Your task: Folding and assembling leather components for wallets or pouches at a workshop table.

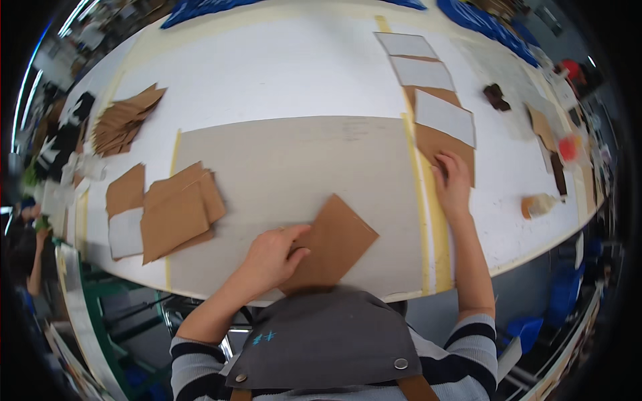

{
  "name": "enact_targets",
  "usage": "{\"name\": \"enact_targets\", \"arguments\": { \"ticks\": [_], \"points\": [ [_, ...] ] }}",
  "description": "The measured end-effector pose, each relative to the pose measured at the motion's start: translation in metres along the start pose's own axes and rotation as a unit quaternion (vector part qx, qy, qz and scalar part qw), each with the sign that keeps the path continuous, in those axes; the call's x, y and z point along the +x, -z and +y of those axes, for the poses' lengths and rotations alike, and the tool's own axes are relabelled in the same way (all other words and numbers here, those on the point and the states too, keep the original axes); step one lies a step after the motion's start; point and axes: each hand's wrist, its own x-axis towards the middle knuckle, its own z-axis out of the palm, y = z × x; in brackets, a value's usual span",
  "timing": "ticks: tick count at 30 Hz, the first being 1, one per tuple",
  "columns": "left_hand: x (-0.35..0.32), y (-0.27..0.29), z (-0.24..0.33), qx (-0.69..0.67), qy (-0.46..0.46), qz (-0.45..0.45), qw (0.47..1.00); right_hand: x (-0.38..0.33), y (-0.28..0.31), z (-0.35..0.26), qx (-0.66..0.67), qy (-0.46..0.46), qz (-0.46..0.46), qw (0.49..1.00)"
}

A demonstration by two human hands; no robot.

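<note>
A brown sheet piece (341,234), leather or card by its look, lies turned cornerwise on the grey mat in front of me. My left hand (271,257) rests at its left edge, index finger and thumb apart. Farther right, my right hand (455,177) reaches to a brown piece with a pale grey panel (445,119); its bent fingertips touch the brown part, thumb apart from them. That piece is the nearest in an overlapping column, with another pale panel (422,72) behind it. Whether either hand grips an edge is hard to see.
Brown pieces (177,220) are stacked left of the mat (287,154), beside a piece with a pale patch (126,230). A fanned brown pile (127,123) lies farther left. At right are a small bottle (538,205) and a dark brown lump (496,97). Yellow tape (435,234) borders the mat.
</note>
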Motion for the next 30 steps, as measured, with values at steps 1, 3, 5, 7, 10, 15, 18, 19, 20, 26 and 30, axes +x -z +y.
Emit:
{"name": "enact_targets", "arguments": {
  "ticks": [1,3,5,7,10,15,18,19,20,26,30],
  "points": [
    [-0.004,0.017,-0.004,0.003,0.028,0.018,0.999,0.006,-0.004,0.008,-0.011,0.022,0.032,0.999],
    [-0.015,0.055,0.0,-0.074,0.031,-0.014,0.997,0.014,-0.006,0.007,0.021,0.024,0.023,0.999],
    [-0.035,0.105,-0.016,-0.072,0.083,0.031,0.993,0.014,-0.001,-0.014,0.045,0.031,0.015,0.998],
    [-0.065,0.144,-0.067,0.042,0.024,0.127,0.991,0.008,0.006,-0.045,0.044,0.013,-0.067,0.997],
    [-0.086,0.177,-0.114,0.11,0.115,0.091,0.983,-0.01,0.005,-0.08,0.087,0.084,-0.082,0.989],
    [-0.014,0.092,-0.038,0.191,-0.055,0.153,0.968,-0.039,0.001,-0.132,0.161,0.261,-0.158,0.939],
    [0.021,0.007,-0.001,0.064,-0.244,0.192,0.949,-0.051,0.005,-0.161,0.206,0.308,-0.193,0.908],
    [0.022,-0.009,-0.003,0.054,-0.253,0.186,0.948,-0.054,0.011,-0.167,0.197,0.299,-0.196,0.913],
    [0.025,-0.024,-0.006,0.067,-0.258,0.164,0.95,-0.055,0.017,-0.171,0.195,0.315,-0.199,0.908],
    [-0.007,-0.026,-0.005,-0.054,-0.175,0.11,0.977,-0.071,0.062,-0.146,0.17,0.169,-0.345,0.907],
    [-0.023,-0.021,-0.002,-0.203,-0.066,0.1,0.972,-0.087,0.07,-0.125,0.283,0.016,-0.375,0.883]
  ]
}}
